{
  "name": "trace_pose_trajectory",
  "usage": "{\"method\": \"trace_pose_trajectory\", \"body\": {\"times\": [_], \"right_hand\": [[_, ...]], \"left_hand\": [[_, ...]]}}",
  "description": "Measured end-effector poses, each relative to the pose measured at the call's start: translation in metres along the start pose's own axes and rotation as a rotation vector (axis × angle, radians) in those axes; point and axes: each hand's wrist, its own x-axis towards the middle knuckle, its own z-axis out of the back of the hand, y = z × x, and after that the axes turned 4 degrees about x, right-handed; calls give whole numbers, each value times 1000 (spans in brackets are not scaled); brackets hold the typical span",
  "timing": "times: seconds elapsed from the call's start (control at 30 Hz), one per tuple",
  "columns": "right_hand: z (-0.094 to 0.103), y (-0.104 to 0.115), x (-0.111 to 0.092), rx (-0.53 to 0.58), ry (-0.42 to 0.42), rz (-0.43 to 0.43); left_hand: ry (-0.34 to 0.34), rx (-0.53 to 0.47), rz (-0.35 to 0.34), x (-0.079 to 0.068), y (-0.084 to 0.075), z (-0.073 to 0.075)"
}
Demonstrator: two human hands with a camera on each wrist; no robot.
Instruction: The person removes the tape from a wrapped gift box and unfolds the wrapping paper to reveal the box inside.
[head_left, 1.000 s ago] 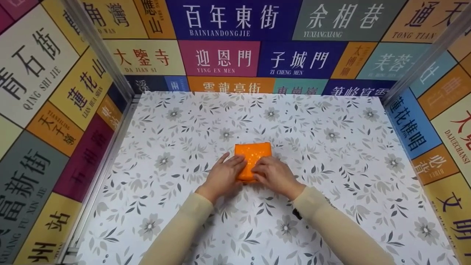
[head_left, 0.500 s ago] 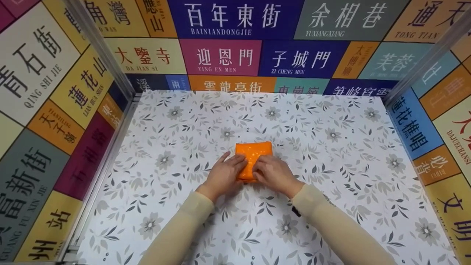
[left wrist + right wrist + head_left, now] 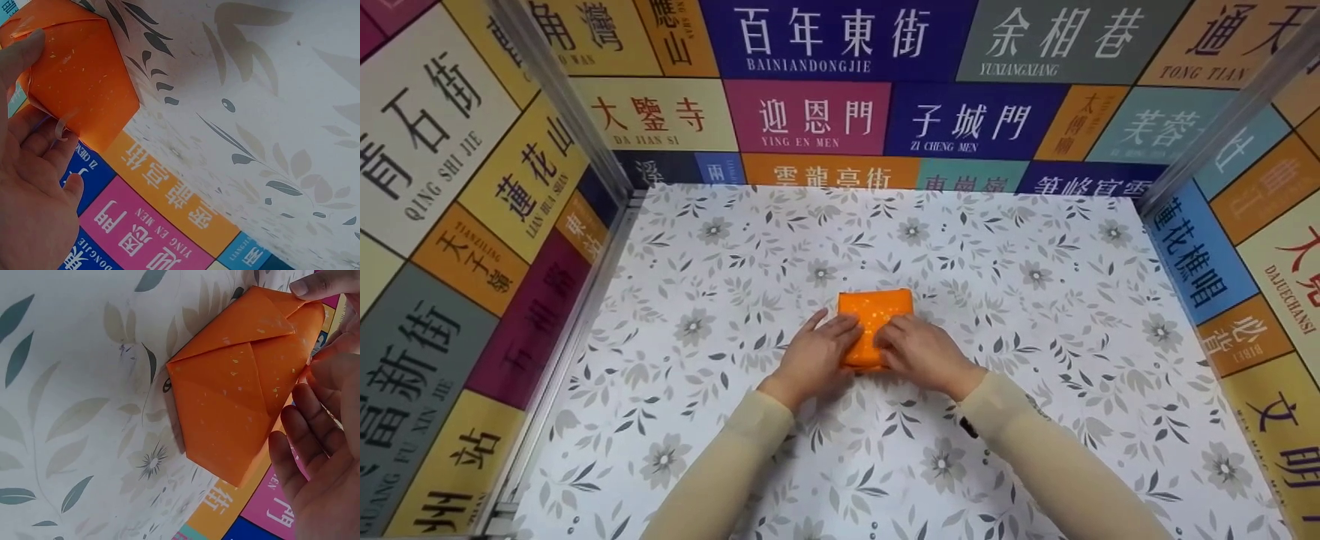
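Note:
A small package wrapped in orange paper with pale flecks (image 3: 876,304) is at the middle of the floral-covered table in the head view. My left hand (image 3: 816,354) holds its left side, fingers over the top. From the right, my right hand (image 3: 924,352) holds it with bent fingers. Close up in the left wrist view, a small curled translucent strip, like tape (image 3: 60,128), sticks out near the fingertips. Folded triangular flaps show on the orange package (image 3: 236,371) in the right wrist view. The fingers hide parts of its near edge.
The table bears a white cover with grey flowers and leaves (image 3: 720,262). Panels of coloured signs with Chinese characters (image 3: 814,116) enclose the back and both sides. A metal frame rail (image 3: 570,330) runs along the left edge. A small black object (image 3: 968,427) shows at the right cuff.
Both hands stay on the package, which keeps its place on the table. The right wrist and fingers have shifted only slightly.

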Motion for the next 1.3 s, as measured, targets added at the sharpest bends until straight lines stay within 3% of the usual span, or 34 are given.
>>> {"method": "trace_pose_trajectory", "body": {"times": [0.23, 0.53, 0.8, 0.93, 1.3], "right_hand": [[-3, 3, -1, 15, -39, 39], [-1, 7, 6, 44, -19, -55], [-7, 6, 10, -108, -61, 27], [-9, 4, 11, -126, -68, 48], [-1, 1, 5, 6, 17, -8]], "left_hand": [[-27, 22, -15, -1, 0, -1], [-5, 26, -13, -1, 0, 0], [-25, 23, -22, -1, 0, -1], [-33, 24, -24, -1, 0, -1], [-11, 26, -13, 0, 2, -1]]}}
